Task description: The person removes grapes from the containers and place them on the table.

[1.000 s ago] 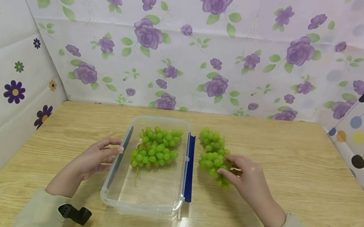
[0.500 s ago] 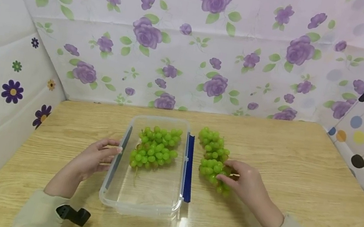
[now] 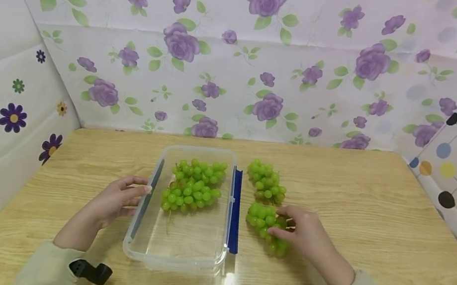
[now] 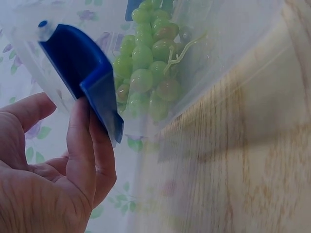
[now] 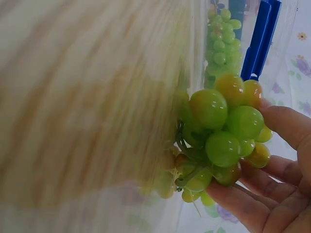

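Note:
My right hand [image 3: 304,233] holds a bunch of green grapes [image 3: 261,218] from its right side, thumb and fingers around the berries. The right wrist view shows this bunch [image 5: 223,131] close up, its stem [image 5: 187,179] facing the table. Just beyond it lies another bunch of green grapes [image 3: 267,182]. A clear plastic container [image 3: 173,258] stands to the left, with two bunches of grapes [image 3: 192,194] inside. My left hand [image 3: 116,199] touches the container's left side, its fingers relaxed against a blue latch flap [image 4: 99,82] in the left wrist view.
A second blue latch flap [image 3: 236,212] hangs folded out on the container's right side, between it and the loose grapes. The wooden table [image 3: 364,200] meets a flowered cloth wall [image 3: 220,85] at the back. More patterned cloth borders both sides.
My right hand has drawn the nearer loose bunch slightly toward me, so a gap shows between it and the farther bunch. My left hand stays at the container's side.

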Motion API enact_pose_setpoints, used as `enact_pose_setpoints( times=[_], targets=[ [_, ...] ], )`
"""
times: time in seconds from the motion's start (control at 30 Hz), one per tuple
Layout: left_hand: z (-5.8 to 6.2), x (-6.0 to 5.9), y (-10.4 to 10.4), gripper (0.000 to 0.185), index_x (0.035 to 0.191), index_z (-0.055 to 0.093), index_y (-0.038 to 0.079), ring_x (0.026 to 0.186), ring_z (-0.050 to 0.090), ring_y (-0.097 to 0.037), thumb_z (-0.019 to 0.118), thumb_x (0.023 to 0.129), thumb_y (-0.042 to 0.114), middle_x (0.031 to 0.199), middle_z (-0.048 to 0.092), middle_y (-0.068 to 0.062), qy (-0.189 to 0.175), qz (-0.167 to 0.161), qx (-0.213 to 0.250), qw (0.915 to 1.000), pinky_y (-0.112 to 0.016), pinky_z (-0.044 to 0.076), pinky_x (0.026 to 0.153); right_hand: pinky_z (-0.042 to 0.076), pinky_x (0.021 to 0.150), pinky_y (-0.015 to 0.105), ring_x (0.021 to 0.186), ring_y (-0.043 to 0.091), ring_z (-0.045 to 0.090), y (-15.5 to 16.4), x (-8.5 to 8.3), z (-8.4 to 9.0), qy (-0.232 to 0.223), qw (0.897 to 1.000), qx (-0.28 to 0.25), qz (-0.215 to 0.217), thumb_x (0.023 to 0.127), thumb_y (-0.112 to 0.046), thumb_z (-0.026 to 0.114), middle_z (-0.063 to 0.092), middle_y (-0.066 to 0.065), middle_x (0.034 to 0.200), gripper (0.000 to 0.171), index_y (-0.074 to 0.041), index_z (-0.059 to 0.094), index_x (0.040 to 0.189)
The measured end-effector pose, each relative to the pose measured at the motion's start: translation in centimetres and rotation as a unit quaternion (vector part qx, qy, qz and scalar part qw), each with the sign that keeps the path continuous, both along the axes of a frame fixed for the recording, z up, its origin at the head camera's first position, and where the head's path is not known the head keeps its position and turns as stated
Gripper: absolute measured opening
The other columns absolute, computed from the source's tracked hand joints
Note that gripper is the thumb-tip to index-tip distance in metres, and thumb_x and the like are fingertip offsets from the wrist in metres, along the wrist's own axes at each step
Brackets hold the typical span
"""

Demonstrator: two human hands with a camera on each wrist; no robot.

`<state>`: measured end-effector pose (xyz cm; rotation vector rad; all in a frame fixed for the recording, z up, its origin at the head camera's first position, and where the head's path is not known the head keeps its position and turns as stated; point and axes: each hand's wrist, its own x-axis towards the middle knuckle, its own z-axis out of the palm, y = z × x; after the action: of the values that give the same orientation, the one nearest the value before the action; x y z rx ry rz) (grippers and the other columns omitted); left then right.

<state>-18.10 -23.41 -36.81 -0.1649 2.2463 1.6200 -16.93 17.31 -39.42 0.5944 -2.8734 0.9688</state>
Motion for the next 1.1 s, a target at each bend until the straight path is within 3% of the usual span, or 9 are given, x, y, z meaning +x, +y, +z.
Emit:
enact_pose_setpoints(
  times=[0.2, 0.53, 0.8, 1.0, 1.1],
  targets=[
    [-0.1, 0.1, 0.2, 0.061, 0.144, 0.031, 0.003, 0.119, 0.047, -0.028, 0.052, 0.098, 0.037, 0.139, 0.037, -0.018, 0.005, 0.001, -0.008, 1.0, -0.032, 0.049, 0.09, 0.055, 0.075, 0.037, 0.091, 0.026, 0.065, 0.0, 0.1, 0.1, -0.023, 0.999, 0.031, -0.003, 0.08, -0.03, 0.076, 0.068, 0.014, 0.106, 0.049, 0.002, 0.063, 0.115],
    [0.0, 0.1, 0.1, 0.058, 0.141, 0.035, 0.003, 0.103, 0.051, -0.02, 0.054, 0.097, 0.035, 0.125, 0.046, -0.013, 0.016, 0.012, -0.023, 0.9995, -0.03, 0.051, 0.083, 0.054, 0.075, 0.038, 0.09, 0.025, 0.064, -0.2, 0.2, 0.4, -0.044, 0.997, 0.056, 0.006, 0.083, -0.033, 0.073, 0.066, 0.016, 0.111, 0.052, 0.002, 0.061, 0.119],
    [0.0, 0.2, 0.3, 0.054, 0.137, 0.041, 0.004, 0.097, 0.054, -0.017, 0.055, 0.096, 0.035, 0.118, 0.051, -0.007, 0.02, 0.033, -0.034, 0.9987, -0.03, 0.051, 0.08, 0.055, 0.075, 0.039, 0.09, 0.026, 0.065, -0.3, 0.4, 0.4, -0.014, 0.998, 0.065, -0.005, 0.084, -0.034, 0.072, 0.068, 0.015, 0.108, 0.048, 0.001, 0.063, 0.115],
    [0.1, 0.1, 0.6, 0.053, 0.137, 0.041, 0.003, 0.094, 0.056, -0.018, 0.055, 0.096, 0.033, 0.12, 0.051, -0.011, 0.022, 0.035, -0.039, 0.9984, -0.029, 0.053, 0.078, 0.055, 0.076, 0.04, 0.092, 0.025, 0.066, -0.6, 0.6, 0.6, 0.025, 0.999, 0.011, -0.025, 0.087, -0.028, 0.07, 0.07, 0.012, 0.102, 0.035, -0.001, 0.067, 0.109],
    [0.2, 0.0, 0.8, 0.052, 0.138, 0.04, 0.002, 0.092, 0.056, -0.017, 0.055, 0.096, 0.03, 0.12, 0.051, -0.013, 0.022, 0.032, -0.035, 0.9986, -0.029, 0.053, 0.077, 0.055, 0.075, 0.038, 0.087, 0.021, 0.067, -1.1, 0.6, 1.0, 0.068, 0.998, -0.014, -0.01, 0.087, -0.022, 0.07, 0.071, 0.008, 0.098, 0.025, -0.003, 0.069, 0.103]
  ],
)
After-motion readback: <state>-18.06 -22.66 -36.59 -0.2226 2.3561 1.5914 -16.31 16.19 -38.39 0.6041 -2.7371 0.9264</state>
